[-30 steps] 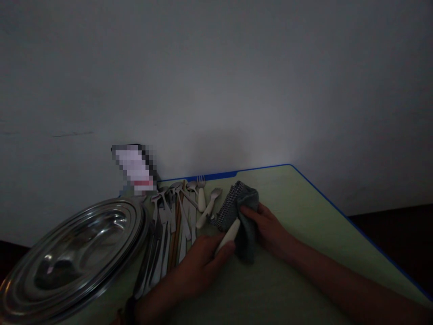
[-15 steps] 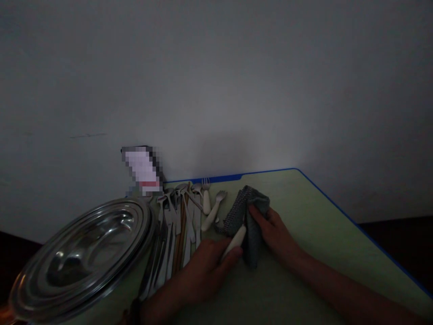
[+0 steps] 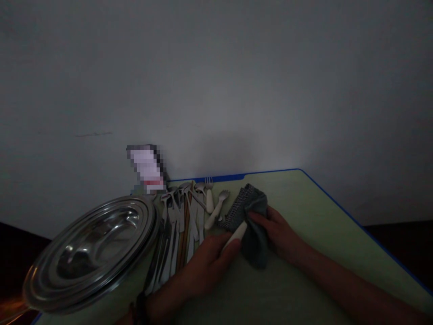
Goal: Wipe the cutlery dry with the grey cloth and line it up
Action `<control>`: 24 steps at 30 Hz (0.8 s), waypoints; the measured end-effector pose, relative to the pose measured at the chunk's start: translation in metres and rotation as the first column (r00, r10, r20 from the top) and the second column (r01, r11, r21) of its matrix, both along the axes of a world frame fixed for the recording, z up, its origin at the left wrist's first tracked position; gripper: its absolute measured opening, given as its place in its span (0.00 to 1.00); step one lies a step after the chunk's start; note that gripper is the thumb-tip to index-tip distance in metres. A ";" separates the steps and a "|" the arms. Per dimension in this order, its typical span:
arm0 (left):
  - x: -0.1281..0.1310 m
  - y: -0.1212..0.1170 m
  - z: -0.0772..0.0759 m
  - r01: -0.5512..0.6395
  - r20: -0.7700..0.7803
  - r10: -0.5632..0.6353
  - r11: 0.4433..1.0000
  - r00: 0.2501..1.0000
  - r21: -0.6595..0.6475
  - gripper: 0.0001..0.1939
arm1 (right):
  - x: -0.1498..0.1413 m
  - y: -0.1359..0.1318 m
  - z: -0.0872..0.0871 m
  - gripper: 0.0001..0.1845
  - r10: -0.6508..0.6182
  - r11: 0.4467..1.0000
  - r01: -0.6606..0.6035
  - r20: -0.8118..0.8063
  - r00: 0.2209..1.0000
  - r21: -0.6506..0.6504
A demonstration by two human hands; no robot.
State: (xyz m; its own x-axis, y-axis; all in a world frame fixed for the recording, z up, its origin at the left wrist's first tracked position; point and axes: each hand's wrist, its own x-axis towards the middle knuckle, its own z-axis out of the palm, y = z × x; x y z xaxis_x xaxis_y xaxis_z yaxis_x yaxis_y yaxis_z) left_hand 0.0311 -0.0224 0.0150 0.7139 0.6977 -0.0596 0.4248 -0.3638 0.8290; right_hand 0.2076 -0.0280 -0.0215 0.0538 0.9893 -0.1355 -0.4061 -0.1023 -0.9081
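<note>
Landmark: grey cloth [image 3: 259,246], bunched, patterned along one side, above the tabletop [image 3: 324,239].

- Left hand [image 3: 213,259]: near-left of the cloth, closed around a white handle [image 3: 238,234], thumb along the near side; handle slanting up into the cloth, far end hidden within folds, type of utensil impossible to tell.
- Right hand [image 3: 279,228]: at the cloth's right side, thumb and fingers pinched on the folds, only partly visible.
- Risks, as judged: slip of the smooth handle from too loose a grip; snag of the hidden end in fabric from a hard pull or twist; nudge to the nearest fork from a sweep of the loose cloth or left knuckles; poor sight of small parts from dim light.
- Just left of the cloth: two white-handled forks, one slanted [image 3: 216,212], one more upright in view [image 3: 209,201], farther off.
- Farther left: crowded metal cutlery [image 3: 192,221], partly overlapping; wooden chopsticks [image 3: 183,241] among it.
- Well left: stacked metal trays [image 3: 101,243], divided top one.
- Far-left, beyond the cutlery: pixelated, screen-like item [image 3: 147,164], leaning.
- Obstructions: left forearm over the near cutlery ends; wall [image 3: 219,90] beyond the cloth, behind the tabletop.
</note>
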 end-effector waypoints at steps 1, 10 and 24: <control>0.000 0.000 0.000 0.011 -0.002 -0.011 1.000 1.000 0.007 0.21 | -0.001 0.000 -0.001 0.15 -0.022 1.000 0.022 0.014 1.000 -0.003; -0.003 -0.001 -0.005 -0.005 0.023 0.005 1.000 1.000 -0.016 0.21 | -0.001 0.001 -0.008 0.22 -0.158 0.965 0.184 0.149 0.976 -0.185; -0.042 0.020 0.127 0.088 -0.263 0.030 0.902 0.964 0.424 0.18 | 0.020 0.009 0.107 0.09 -0.035 0.865 -0.331 0.703 0.710 0.376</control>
State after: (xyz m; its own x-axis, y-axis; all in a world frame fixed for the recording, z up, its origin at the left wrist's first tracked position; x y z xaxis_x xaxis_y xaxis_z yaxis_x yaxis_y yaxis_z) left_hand -0.0105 -0.0028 0.1417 0.7345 0.6763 0.0559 0.5852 -0.6731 0.4522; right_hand 0.2279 -0.0193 0.0851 -0.2046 0.9221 0.3285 0.3104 0.3794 -0.8716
